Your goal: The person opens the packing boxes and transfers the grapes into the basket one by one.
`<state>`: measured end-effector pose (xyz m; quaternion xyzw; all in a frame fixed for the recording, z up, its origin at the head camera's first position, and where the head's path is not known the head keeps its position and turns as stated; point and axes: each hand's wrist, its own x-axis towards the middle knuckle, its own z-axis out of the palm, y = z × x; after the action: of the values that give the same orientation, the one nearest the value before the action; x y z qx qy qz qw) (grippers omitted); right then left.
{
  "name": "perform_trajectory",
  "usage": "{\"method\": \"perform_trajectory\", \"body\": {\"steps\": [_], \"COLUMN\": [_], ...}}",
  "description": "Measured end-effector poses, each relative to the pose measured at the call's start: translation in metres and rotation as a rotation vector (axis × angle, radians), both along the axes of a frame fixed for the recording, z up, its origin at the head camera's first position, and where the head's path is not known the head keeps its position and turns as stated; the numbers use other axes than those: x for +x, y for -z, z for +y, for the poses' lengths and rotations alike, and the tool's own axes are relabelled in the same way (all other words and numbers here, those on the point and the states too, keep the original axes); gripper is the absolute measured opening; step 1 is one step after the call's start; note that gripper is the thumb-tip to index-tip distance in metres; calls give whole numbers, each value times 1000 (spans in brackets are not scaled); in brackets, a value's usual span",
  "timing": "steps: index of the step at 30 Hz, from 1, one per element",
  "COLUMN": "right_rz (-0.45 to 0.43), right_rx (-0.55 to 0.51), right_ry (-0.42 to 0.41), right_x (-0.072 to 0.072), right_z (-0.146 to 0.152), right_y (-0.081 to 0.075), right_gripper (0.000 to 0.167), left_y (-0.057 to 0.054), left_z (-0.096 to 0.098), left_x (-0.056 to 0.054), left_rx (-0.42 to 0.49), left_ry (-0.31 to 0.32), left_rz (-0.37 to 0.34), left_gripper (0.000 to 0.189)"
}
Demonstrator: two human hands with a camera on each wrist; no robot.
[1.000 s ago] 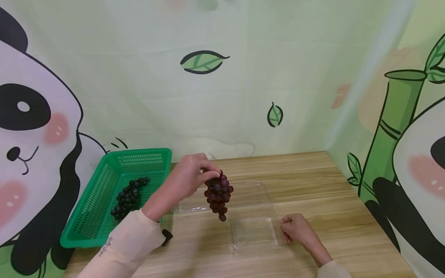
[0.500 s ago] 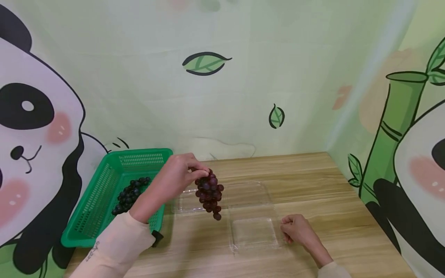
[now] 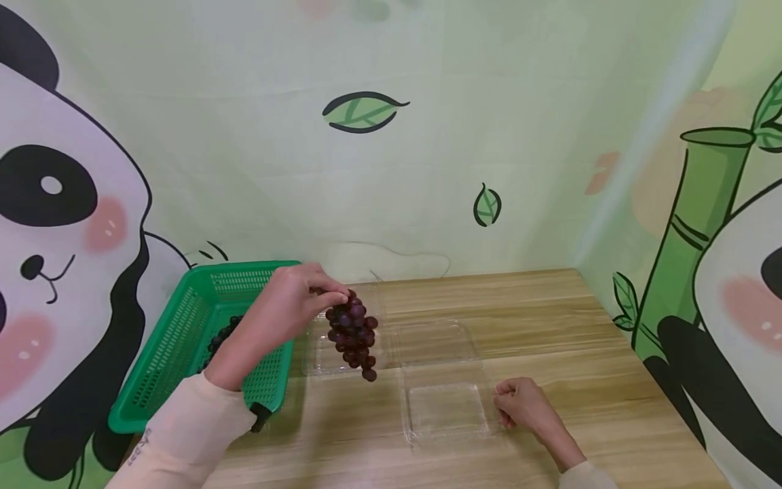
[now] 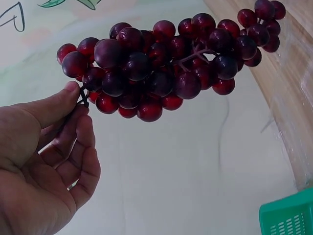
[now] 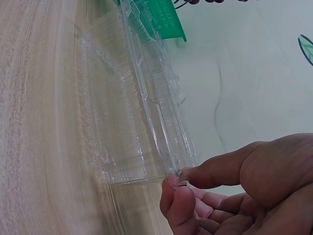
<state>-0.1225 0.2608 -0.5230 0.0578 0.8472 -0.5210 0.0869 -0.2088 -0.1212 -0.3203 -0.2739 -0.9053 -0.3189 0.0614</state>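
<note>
My left hand (image 3: 299, 299) pinches the stem of a bunch of dark red grapes (image 3: 353, 333) and holds it up in the air. In the left wrist view the thumb and fingertips meet on the dark stem of the grapes (image 4: 151, 68). The bunch hangs over a clear plastic box (image 3: 314, 363) on the table. At the right, my right hand (image 3: 522, 404) pinches the edge of another clear plastic box (image 3: 449, 411), which lies unfolded with its lid toward the back. The right wrist view shows that clear box (image 5: 115, 107) with the right thumb and fingers on its corner.
A green perforated basket (image 3: 140, 367) stands at the left of the wooden table (image 3: 537, 326). Inside is a bunch of black grapes (image 3: 221, 339), partly hidden by the left forearm. A panda-printed backdrop (image 3: 427, 136) rises behind the table.
The left hand has moved left with the red grapes, nearer the green basket, and its forearm now covers more of the black grapes. The right hand stays on the clear box.
</note>
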Motion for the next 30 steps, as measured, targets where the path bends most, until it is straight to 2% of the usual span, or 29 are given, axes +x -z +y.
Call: {"method": "perform_trajectory", "body": {"steps": [12, 20, 30], "right_rz": [15, 17, 10], "right_rx": [-2, -5, -9], "right_ry": [-38, -25, -12], "right_x": [0, 0, 0], "right_z": [2, 1, 1], "right_y": [1, 1, -1], "right_gripper": [8, 11, 15], "left_y": [-6, -10, -13], "left_z": [-27, -43, -59], "left_x": [4, 7, 9], "left_rx": [-4, -8, -27], "left_ry": [-62, -110, -153], "left_rz": [-4, -15, 50], "left_gripper": [10, 13, 11]}}
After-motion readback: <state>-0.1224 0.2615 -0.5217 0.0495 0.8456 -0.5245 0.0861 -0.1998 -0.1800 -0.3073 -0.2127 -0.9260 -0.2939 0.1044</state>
